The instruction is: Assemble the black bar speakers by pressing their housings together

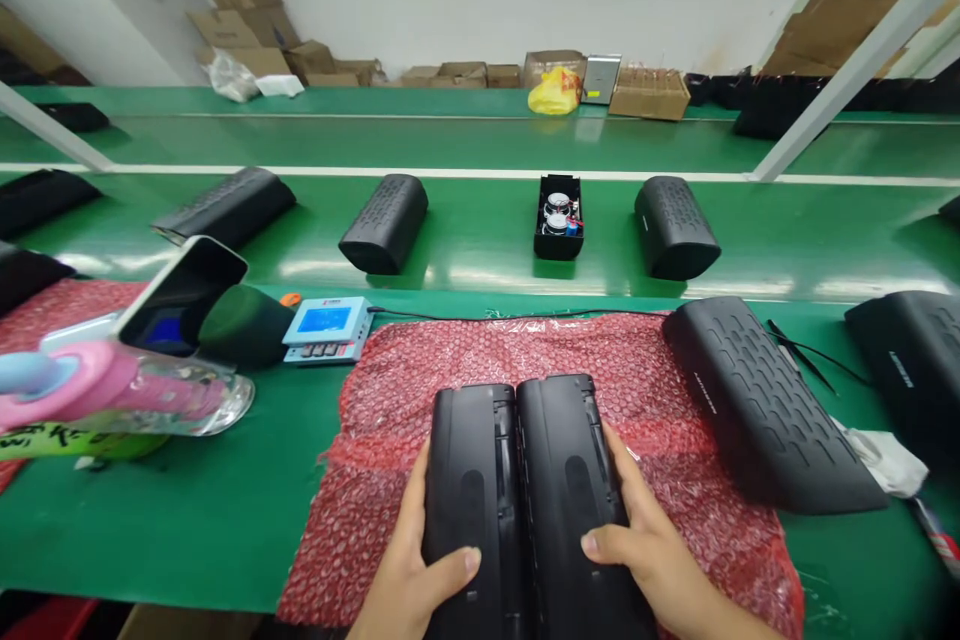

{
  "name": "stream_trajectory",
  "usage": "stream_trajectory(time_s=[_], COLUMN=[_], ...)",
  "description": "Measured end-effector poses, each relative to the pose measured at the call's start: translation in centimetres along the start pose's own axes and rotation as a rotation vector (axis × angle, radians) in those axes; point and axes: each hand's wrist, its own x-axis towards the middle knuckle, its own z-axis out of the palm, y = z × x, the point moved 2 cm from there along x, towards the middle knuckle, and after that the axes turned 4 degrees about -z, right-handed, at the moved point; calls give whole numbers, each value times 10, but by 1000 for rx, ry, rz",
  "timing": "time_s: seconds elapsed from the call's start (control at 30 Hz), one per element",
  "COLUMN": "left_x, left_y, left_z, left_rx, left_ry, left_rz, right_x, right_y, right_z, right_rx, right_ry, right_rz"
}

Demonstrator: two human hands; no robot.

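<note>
Two long black plastic speaker casings stand side by side over the red bubble wrap (420,350), their upper edges touching or nearly so. My left hand (418,560) grips the left speaker casing (463,440), thumb across its face and fingers behind its outer side. Around the right speaker casing (559,430) my right hand (651,545) is closed the same way. Both casings show a dark oval patch and a slotted edge; their lower ends run out of the frame. Right of them, a finished-looking black speaker (772,400) with a scale-patterned grille lies partly on the bubble wrap.
A light-blue tester (327,328) with a screen stands left, near a propped phone (180,300) and a pink-topped bottle (142,385). Beyond, the green conveyor (480,220) carries several black speakers and an open casing (559,218) with two drivers. Another speaker (915,370) stands far right.
</note>
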Motion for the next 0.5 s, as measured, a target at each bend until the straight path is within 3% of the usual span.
stream_trajectory(time_s=[0.5], left_x=[-2], left_y=[2], left_z=[2], left_rx=[29], left_ry=[13], left_rz=[3], right_x=[-1], right_y=[4], right_z=[-1], right_rx=[-10], right_ry=[27], right_rz=[-2])
